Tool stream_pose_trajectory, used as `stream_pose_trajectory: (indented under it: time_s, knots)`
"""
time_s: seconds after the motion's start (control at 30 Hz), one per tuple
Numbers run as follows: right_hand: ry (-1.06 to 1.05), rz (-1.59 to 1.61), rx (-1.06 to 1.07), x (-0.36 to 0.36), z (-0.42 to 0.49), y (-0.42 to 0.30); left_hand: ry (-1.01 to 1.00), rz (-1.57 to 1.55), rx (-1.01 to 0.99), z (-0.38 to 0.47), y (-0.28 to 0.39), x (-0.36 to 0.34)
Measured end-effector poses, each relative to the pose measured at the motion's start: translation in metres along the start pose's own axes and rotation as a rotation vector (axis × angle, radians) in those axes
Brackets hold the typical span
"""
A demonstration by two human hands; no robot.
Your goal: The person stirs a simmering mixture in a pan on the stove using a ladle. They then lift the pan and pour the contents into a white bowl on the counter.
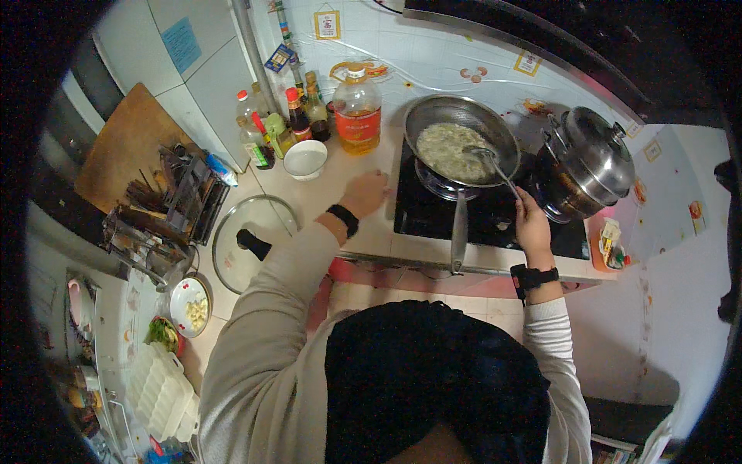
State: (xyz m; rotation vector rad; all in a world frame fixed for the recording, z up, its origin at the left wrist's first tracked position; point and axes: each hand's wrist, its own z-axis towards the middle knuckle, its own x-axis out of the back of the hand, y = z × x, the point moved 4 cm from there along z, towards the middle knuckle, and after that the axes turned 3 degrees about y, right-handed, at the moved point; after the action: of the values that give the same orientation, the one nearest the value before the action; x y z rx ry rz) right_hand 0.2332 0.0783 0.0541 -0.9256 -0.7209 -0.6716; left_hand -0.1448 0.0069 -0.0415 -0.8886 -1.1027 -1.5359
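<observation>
My right hand [531, 223] grips the handle of a metal spatula or ladle [503, 173], whose head rests in the pale, bubbling food [451, 152] inside a steel wok [499, 119]. The wok sits on the left burner of a black glass gas stove [429, 221], its long handle [459, 232] pointing towards me. Left of the stove, my left hand [365, 194] is over the counter, fingers curled; whether it holds anything small cannot be told. A white bowl [305, 159] and a large oil bottle [357, 116] stand beyond it.
A lidded steel pot [585, 165] occupies the right burner. Sauce bottles [298, 119] line the back counter. A glass lid [232, 264] lies by my left forearm, near a plate of chopped pale pieces [190, 307], a utensil rack [191, 191], a cutting board [130, 139] and an egg carton [162, 391].
</observation>
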Motion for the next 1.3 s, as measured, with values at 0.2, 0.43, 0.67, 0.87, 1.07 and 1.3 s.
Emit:
stream_pose_trajectory:
  time_s: [0.2, 0.43, 0.67, 0.87, 1.07, 1.3]
  knots:
    - [0.016, -0.003, -0.068, -0.012, -0.01, -0.027, 0.045, 0.329, 0.192, -0.014, -0.13, -0.011]
    - [-0.051, -0.078, -0.186, -0.014, -0.019, -0.042, -0.038, 0.344, 0.318, -0.028, -0.203, -0.048]
    - [0.037, -0.058, -0.039, -0.013, -0.027, -0.058, -0.102, 0.188, 0.394, -0.036, -0.233, -0.072]
    - [0.043, 0.036, -0.103, -0.02, -0.03, -0.061, -0.033, -0.171, 0.381, -0.055, -0.212, -0.075]
    - [0.01, 0.113, -0.171, -0.032, -0.036, -0.062, -0.085, -0.19, 0.205, -0.068, -0.168, -0.067]
    - [0.009, 0.077, -0.146, -0.03, -0.046, -0.063, -0.155, -0.21, 0.135, -0.065, -0.141, -0.076]
